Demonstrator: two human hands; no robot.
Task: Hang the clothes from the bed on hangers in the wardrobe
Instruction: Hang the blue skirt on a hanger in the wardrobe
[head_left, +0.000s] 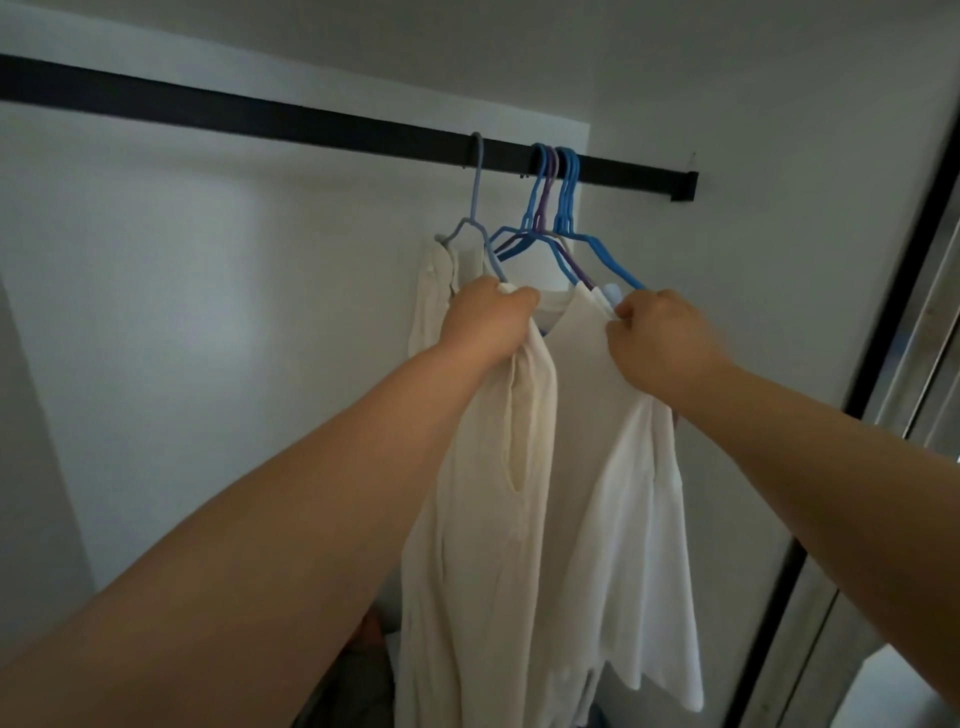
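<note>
A black wardrobe rail (311, 117) crosses the top of the view. From it hang a pale blue hanger (474, 208) and a bunch of blue and purple hangers (556, 202). A cream garment (493, 493) hangs from the pale blue hanger. A white shirt (623, 493) hangs to its right. My left hand (488, 322) grips the cream garment at its shoulder, right by the hanger's end. My right hand (660, 338) pinches the white shirt's shoulder at the end of a blue hanger. The bed is out of view.
The white back wall (208, 286) of the wardrobe fills the left. A dark-framed sliding door (893, 312) stands at the right edge. Dark things (363, 670) lie low on the wardrobe floor, partly hidden by my arm.
</note>
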